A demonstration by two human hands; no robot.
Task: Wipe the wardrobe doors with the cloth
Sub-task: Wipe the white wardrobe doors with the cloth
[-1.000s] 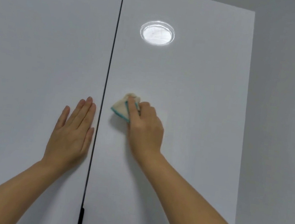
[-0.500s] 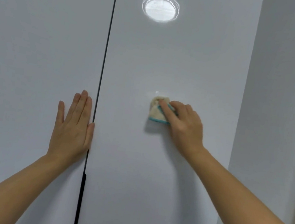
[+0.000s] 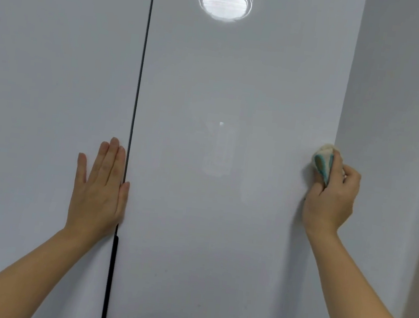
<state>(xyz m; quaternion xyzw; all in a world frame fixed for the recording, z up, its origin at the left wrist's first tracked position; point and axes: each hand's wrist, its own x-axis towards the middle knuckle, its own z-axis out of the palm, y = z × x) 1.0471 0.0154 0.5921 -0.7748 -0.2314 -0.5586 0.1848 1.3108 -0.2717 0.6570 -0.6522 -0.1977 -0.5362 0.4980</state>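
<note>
There are two glossy white flat wardrobe doors (image 3: 42, 72) (image 3: 219, 239), a left hand (image 3: 99, 190) and a right hand (image 3: 330, 200), one crumpled cream cloth with teal edging (image 3: 322, 162) between the right fingers (image 3: 350, 177), and one round bright reflection (image 3: 225, 1) above them.

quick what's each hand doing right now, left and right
Left hand: open, pressed flat on the left wardrobe door beside the gap.
Right hand: closed around the bunched cloth, at the right wardrobe door's right edge.
</note>
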